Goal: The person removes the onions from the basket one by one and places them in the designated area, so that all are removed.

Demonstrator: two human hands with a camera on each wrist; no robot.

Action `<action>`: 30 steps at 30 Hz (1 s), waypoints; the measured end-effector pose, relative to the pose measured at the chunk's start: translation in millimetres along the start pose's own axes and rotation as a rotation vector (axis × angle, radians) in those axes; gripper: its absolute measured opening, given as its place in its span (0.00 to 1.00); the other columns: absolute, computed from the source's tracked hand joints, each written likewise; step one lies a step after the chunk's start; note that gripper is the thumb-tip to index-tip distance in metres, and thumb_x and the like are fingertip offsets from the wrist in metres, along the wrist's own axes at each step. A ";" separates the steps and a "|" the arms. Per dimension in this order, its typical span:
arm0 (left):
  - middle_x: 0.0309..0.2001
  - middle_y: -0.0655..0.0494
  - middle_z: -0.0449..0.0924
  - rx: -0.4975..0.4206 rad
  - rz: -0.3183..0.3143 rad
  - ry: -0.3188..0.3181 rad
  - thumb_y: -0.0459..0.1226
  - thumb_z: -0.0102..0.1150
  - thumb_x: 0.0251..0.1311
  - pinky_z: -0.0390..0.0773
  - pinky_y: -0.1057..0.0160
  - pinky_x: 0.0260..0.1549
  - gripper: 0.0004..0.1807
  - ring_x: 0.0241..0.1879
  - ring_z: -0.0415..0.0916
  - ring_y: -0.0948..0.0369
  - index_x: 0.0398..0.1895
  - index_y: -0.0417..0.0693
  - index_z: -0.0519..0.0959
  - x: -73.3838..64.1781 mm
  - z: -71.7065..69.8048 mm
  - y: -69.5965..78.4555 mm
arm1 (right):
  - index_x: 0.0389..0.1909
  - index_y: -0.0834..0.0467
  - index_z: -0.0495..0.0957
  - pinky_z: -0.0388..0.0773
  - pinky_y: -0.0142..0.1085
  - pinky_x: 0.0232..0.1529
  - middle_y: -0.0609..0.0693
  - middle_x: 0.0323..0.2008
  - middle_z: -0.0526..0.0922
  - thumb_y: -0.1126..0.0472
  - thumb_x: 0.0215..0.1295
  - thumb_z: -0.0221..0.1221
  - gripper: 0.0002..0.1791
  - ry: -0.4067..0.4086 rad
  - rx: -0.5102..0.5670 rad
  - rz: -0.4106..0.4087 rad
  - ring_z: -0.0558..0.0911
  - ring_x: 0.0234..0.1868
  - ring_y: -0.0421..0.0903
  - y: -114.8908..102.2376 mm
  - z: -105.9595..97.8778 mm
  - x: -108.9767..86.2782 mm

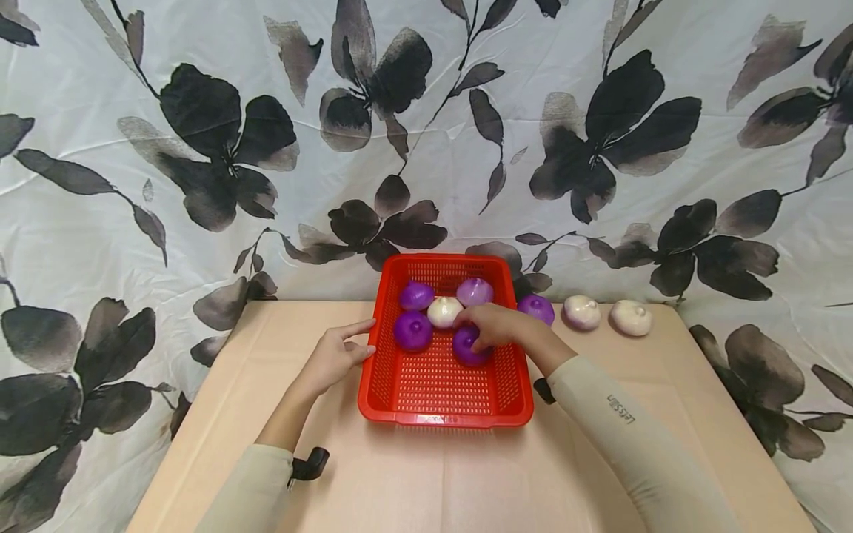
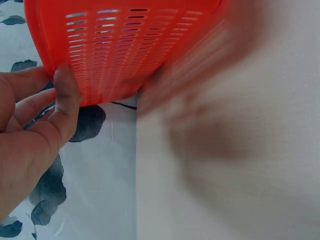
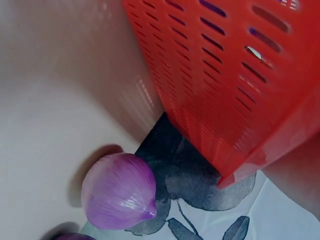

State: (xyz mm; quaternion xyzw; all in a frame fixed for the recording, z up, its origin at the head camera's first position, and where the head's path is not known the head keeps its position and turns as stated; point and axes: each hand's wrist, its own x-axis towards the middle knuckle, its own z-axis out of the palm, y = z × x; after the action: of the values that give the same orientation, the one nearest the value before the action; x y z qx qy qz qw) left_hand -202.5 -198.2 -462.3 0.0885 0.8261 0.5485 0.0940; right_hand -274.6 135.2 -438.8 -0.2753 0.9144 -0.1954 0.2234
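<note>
A red plastic basket [image 1: 445, 413] with slotted walls stands at the middle of the table, holding several purple onions and one white onion [image 1: 443, 312]. At its left side my left hand [image 1: 335, 359] holds the rim, thumb and fingers at the edge; in the left wrist view a fingertip [image 2: 64, 80] presses the outer wall. My right hand [image 1: 496, 326] reaches over the right rim and grips a purple onion [image 1: 469, 348] inside, its fingers beside the white one. Other purple onions [image 1: 413, 330] lie left of it. The right wrist view hides this hand's grip behind the basket wall.
Right of the basket, along the table's back edge, sit a purple onion [image 1: 536, 309], a whitish-purple onion [image 1: 582, 312] and a white onion [image 1: 630, 317]. A floral cloth [image 1: 426, 185] hangs behind the beige table [image 1: 426, 481].
</note>
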 end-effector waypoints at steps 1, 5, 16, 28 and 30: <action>0.65 0.36 0.78 0.004 0.000 0.001 0.27 0.61 0.67 0.88 0.61 0.42 0.31 0.41 0.89 0.51 0.74 0.41 0.70 0.0 0.0 0.2 | 0.63 0.56 0.80 0.84 0.47 0.58 0.53 0.55 0.83 0.65 0.58 0.74 0.29 -0.001 0.007 -0.008 0.82 0.52 0.50 -0.2 0.8 0.0; 0.65 0.37 0.77 0.008 -0.004 0.002 0.27 0.61 0.67 0.88 0.60 0.43 0.31 0.42 0.89 0.50 0.74 0.42 0.70 0.0 0.4 1.3 | 0.60 0.57 0.82 0.84 0.47 0.59 0.53 0.55 0.83 0.64 0.58 0.74 0.27 0.005 0.024 -0.040 0.82 0.54 0.50 0.3 3.3 -0.2; 0.67 0.37 0.76 -0.010 -0.005 0.004 0.26 0.61 0.66 0.88 0.60 0.42 0.32 0.42 0.89 0.51 0.74 0.40 0.70 -0.5 1.1 1.5 | 0.56 0.54 0.81 0.80 0.48 0.63 0.53 0.54 0.80 0.61 0.57 0.76 0.25 0.013 -0.052 -0.062 0.79 0.56 0.51 0.8 8.9 1.6; 0.66 0.36 0.76 -0.006 -0.012 0.001 0.27 0.61 0.67 0.88 0.61 0.41 0.32 0.39 0.89 0.53 0.74 0.41 0.70 -0.9 1.1 1.5 | 0.59 0.54 0.79 0.78 0.48 0.66 0.51 0.55 0.82 0.59 0.59 0.75 0.27 -0.026 -0.031 -0.077 0.80 0.57 0.50 -0.3 11.9 1.6; 0.65 0.36 0.77 -0.006 -0.011 0.000 0.27 0.61 0.67 0.88 0.61 0.41 0.32 0.39 0.89 0.53 0.74 0.41 0.70 -0.5 1.0 0.9 | 0.59 0.54 0.79 0.78 0.48 0.66 0.51 0.55 0.82 0.59 0.59 0.75 0.26 -0.021 -0.030 -0.099 0.80 0.57 0.50 -1.0 11.4 0.4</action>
State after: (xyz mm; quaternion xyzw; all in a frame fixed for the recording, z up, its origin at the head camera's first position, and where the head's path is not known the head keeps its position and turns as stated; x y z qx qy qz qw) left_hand -201.7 -197.0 -461.9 0.0835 0.8250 0.5505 0.0971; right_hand -268.6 131.5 -447.8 -0.3255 0.9002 -0.1893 0.2188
